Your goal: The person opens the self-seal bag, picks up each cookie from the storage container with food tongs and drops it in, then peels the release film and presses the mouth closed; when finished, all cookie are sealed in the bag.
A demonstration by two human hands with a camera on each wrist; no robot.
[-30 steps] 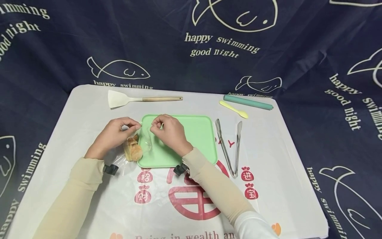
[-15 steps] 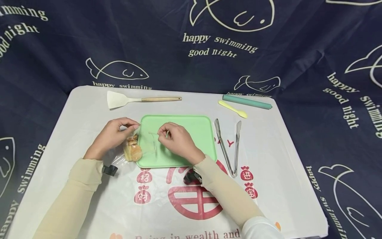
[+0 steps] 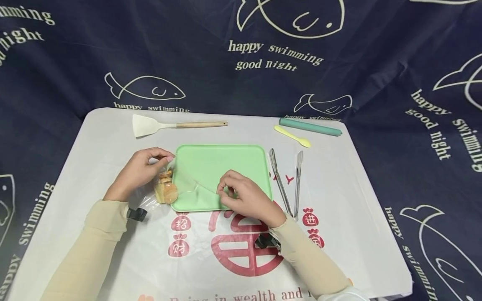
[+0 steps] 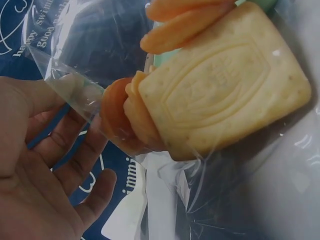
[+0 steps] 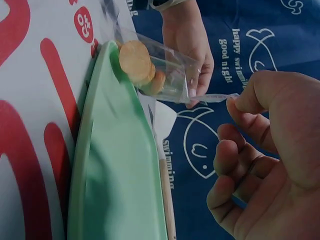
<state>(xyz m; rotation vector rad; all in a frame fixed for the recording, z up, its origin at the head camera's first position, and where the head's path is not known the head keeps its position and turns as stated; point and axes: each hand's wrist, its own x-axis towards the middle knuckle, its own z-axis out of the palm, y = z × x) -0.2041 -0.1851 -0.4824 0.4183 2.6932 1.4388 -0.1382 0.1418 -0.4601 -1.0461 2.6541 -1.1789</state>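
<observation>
A clear plastic bag with a rectangular cracker and round biscuits inside hangs over the left edge of the green tray. My left hand pinches the bag's upper edge between thumb and forefinger. Over the tray's lower right, my right hand pinches a thin, twisted strip of clear plastic that stretches toward the bag. In the right wrist view its other fingers are loosely curled. Whether the strip is still joined to the bag along its whole edge cannot be told.
Behind the tray lies a white spatula with a wooden handle. Metal tongs lie spread at the tray's right. A yellow spoon and a teal rod rest at the table's back right. A dark fish-print cloth hangs behind.
My right hand has moved right and toward me, away from the left hand, drawing the plastic strip out between them. The left hand and the biscuits have stayed nearly in place.
</observation>
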